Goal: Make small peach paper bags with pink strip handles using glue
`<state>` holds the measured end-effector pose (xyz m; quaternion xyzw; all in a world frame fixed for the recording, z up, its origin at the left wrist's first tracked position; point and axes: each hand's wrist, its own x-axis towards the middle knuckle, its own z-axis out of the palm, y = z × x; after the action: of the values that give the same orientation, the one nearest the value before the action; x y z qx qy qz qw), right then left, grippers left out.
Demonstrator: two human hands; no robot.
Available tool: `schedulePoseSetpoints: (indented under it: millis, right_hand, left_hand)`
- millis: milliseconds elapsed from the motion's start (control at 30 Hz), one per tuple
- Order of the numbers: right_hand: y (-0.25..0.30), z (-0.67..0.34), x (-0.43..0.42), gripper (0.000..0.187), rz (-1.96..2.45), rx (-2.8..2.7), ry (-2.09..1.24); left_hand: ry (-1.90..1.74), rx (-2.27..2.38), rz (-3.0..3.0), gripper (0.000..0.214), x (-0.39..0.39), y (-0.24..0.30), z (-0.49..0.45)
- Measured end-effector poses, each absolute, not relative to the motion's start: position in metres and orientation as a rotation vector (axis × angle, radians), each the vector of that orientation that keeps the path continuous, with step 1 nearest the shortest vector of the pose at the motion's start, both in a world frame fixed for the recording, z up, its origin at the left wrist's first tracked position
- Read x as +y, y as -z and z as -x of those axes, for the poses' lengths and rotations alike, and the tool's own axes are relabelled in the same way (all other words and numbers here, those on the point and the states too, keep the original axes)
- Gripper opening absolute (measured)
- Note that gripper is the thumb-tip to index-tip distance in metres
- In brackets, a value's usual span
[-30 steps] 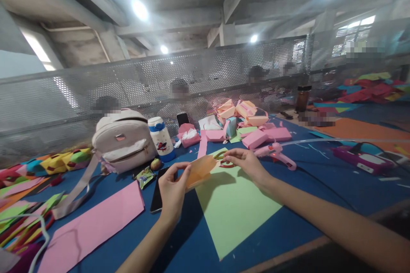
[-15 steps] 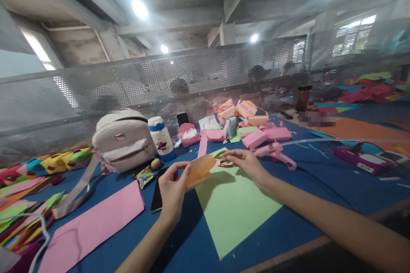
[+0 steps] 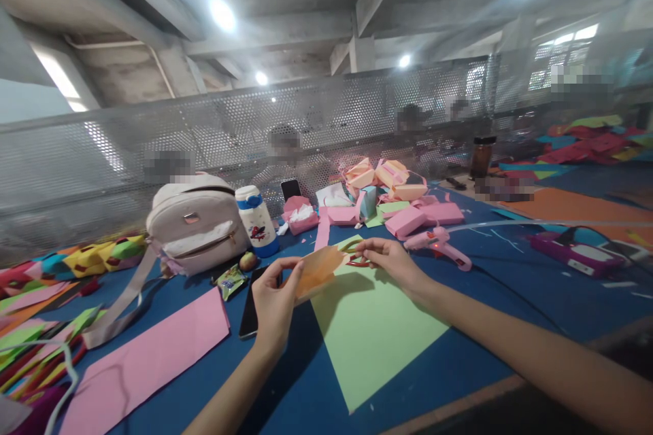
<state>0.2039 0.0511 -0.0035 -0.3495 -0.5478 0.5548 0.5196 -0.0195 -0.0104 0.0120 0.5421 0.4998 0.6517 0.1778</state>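
Note:
My left hand point(image 3: 275, 292) pinches a folded piece of orange paper point(image 3: 319, 270) between thumb and fingers, its right edge uneven. My right hand point(image 3: 390, 258) has its fingertips closed on a small thing with green and red curved loops point(image 3: 359, 263), touching or close to that edge; its exact kind is hard to make out. Under both hands lies a light green paper sheet point(image 3: 377, 336). A black phone point(image 3: 249, 309) is partly hidden behind my left hand. To the right of my right hand rests a pink glue gun point(image 3: 441, 245).
A cream backpack point(image 3: 196, 224) and a white-and-blue bottle point(image 3: 258, 221) stand at the back left. Pink folded paper point(image 3: 153, 360) lies at the left. Paper pieces point(image 3: 388, 183) are heaped by the perforated metal screen point(image 3: 229, 129). A purple power strip point(image 3: 576, 255) is at the right.
Both hands stay almost where they were, with the orange paper held in the same place. Only a very slight shift of the right fingers shows.

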Motion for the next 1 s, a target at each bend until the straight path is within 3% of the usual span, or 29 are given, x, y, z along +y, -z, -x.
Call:
schedulePoseSetpoints:
  millis: [200,733,1000]
  right_hand:
    - [0.004,-0.204,0.052,0.007,0.822,-1.317,-1.352]
    - [0.009,-0.203,0.056,0.033,0.797,-1.297,-1.441]
    - [0.004,-0.203,0.045,0.025,0.809,-1.416,-1.391]
  left_hand:
    - [-1.847,1.411,-1.534,0.021,-0.010,-0.012,0.020]
    - [-1.838,1.394,-1.399,0.025,-0.007,-0.010,0.021]
    - [-1.919,1.335,-1.154,0.040,0.008,-0.002,0.029]
